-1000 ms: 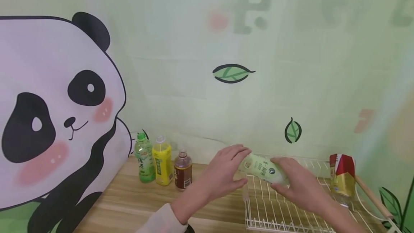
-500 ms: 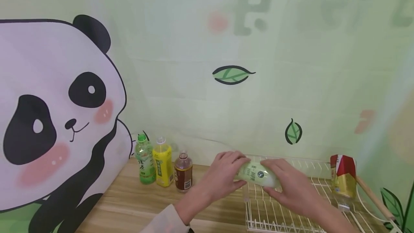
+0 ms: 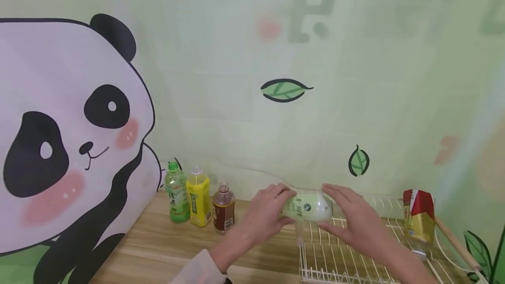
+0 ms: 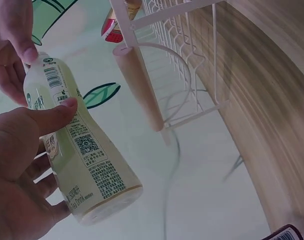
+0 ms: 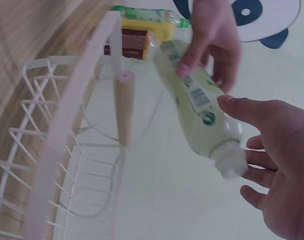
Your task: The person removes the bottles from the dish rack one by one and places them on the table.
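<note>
A pale green tea drink bottle (image 3: pixel 307 207) with a white cap (image 5: pixel 229 159) lies sideways in the air above the white wire rack (image 3: pixel 335 271). My left hand (image 3: pixel 264 214) grips it near its base end, with the thumb across the label in the left wrist view. Its cap end points toward my right hand (image 3: pixel 363 225), whose thumb and fingers are spread around that end without curling onto it. In the right wrist view the right thumb lies close to the bottle's shoulder; whether it touches is hard to tell.
Green (image 3: pixel 177 196), yellow (image 3: pixel 198 198) and dark red-labelled (image 3: pixel 223 209) bottles stand on the wooden table (image 3: pixel 158 249) at the left. A red and gold labelled bottle (image 3: pixel 419 218) is upside down at the rack's right. Wooden handles (image 3: pixel 457 242) flank the rack.
The bottle has shifted left and turned more level, still in my left hand. My right hand's fingers have spread away from it, leaving its cap end showing.
</note>
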{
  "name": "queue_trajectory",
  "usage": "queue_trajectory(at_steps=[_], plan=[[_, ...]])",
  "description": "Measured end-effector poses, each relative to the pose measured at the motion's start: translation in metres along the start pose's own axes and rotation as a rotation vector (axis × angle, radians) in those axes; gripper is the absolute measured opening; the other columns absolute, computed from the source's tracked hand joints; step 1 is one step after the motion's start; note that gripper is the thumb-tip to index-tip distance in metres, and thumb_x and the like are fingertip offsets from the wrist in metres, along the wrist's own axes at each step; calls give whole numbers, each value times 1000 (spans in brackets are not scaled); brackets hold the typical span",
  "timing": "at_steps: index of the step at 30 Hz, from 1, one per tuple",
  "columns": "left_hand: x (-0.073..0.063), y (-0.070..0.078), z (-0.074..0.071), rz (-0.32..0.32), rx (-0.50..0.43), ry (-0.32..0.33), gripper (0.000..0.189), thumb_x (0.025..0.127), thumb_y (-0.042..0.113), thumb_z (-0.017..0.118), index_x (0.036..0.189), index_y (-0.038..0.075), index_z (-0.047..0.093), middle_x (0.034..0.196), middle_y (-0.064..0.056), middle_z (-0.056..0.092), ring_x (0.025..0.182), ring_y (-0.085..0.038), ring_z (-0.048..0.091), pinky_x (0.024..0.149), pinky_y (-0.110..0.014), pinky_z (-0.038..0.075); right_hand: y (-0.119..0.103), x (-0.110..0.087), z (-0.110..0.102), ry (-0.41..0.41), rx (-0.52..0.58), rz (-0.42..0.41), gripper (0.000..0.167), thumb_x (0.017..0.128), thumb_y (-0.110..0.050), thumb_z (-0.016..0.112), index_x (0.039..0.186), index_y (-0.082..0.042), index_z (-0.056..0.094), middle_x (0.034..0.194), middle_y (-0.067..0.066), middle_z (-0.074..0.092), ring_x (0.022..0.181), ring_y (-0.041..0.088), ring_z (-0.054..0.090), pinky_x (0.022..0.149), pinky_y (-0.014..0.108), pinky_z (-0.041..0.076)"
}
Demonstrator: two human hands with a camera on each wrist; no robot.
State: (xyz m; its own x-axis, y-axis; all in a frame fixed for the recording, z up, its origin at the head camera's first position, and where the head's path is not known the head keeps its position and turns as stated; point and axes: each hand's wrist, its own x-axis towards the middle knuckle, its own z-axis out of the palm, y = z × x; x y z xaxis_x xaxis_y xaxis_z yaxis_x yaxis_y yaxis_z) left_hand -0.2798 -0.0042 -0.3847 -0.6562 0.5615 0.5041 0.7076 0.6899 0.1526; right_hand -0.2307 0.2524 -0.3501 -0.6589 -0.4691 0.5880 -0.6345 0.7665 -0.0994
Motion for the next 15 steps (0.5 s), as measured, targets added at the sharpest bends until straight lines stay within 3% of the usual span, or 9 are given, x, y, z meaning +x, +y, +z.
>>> queue_trajectory(at_steps=[7, 15], plan=[[-6, -13, 4, -99, -115, 15, 71, 85, 26, 91, 146, 9, 59, 136, -1, 61, 119, -16, 59, 102, -28, 54, 9, 0, -16, 3, 36, 61, 84, 80, -27, 95, 149, -3, 54, 147, 18, 59, 132, 44, 57, 98, 65, 55], [-14, -27, 9, -287, -372, 62, 71, 88, 18, 89, 149, 5, 54, 132, -5, 55, 116, -19, 60, 96, -28, 58, 24, -9, -24, 13, 66, 113, 83, 85, -28, 92, 152, -3, 51, 150, 18, 55, 133, 46, 55, 98, 67, 54]])
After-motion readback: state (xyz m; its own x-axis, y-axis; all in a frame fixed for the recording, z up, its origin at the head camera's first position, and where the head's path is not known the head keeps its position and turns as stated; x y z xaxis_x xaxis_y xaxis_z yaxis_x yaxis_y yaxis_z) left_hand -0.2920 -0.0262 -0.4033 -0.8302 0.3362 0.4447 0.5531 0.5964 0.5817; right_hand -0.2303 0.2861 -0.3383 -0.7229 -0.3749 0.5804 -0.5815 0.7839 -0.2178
